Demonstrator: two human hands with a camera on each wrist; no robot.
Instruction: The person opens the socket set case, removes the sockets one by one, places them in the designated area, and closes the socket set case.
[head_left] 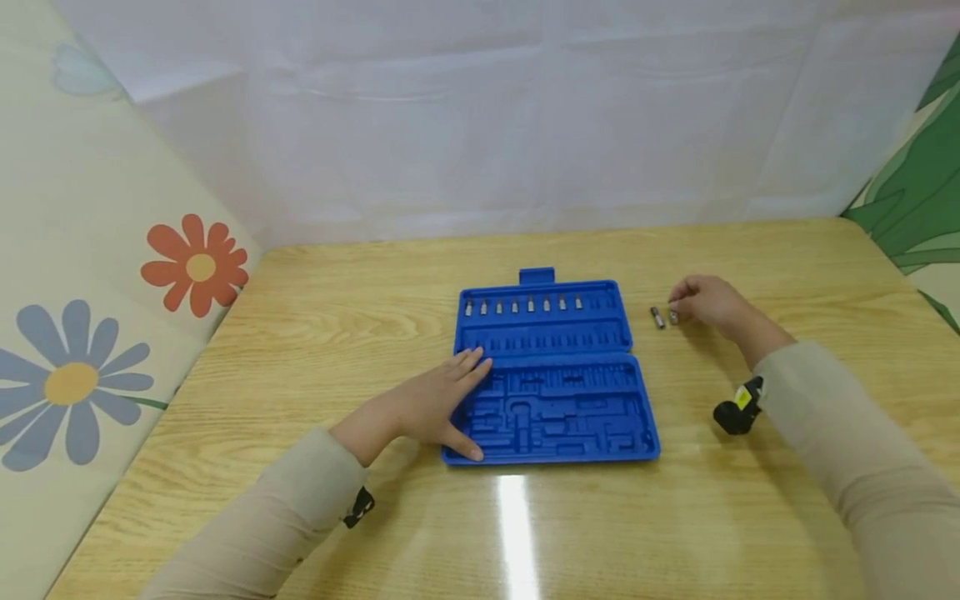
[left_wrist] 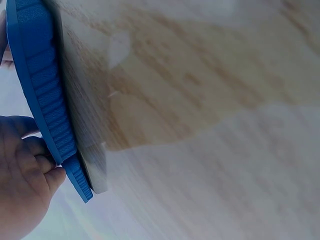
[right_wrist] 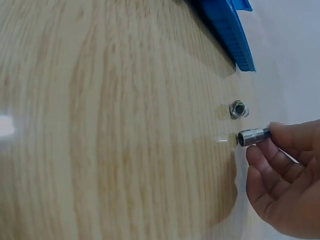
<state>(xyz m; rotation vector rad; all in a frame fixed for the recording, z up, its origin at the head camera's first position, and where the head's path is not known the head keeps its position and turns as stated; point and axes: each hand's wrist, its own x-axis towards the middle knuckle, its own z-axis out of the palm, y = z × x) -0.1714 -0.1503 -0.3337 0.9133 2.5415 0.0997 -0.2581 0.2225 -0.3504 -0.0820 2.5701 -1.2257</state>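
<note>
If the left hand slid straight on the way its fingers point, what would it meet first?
The left hand rests on the blue case; ahead, probably the row of metal bits in its far half, though fingertip height is unclear.

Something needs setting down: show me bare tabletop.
Free: the table left of the blue case, beyond the left grip; the front, between the sleeves. Crowded: right of the case, where the right grip pinches a socket beside a second socket.
</note>
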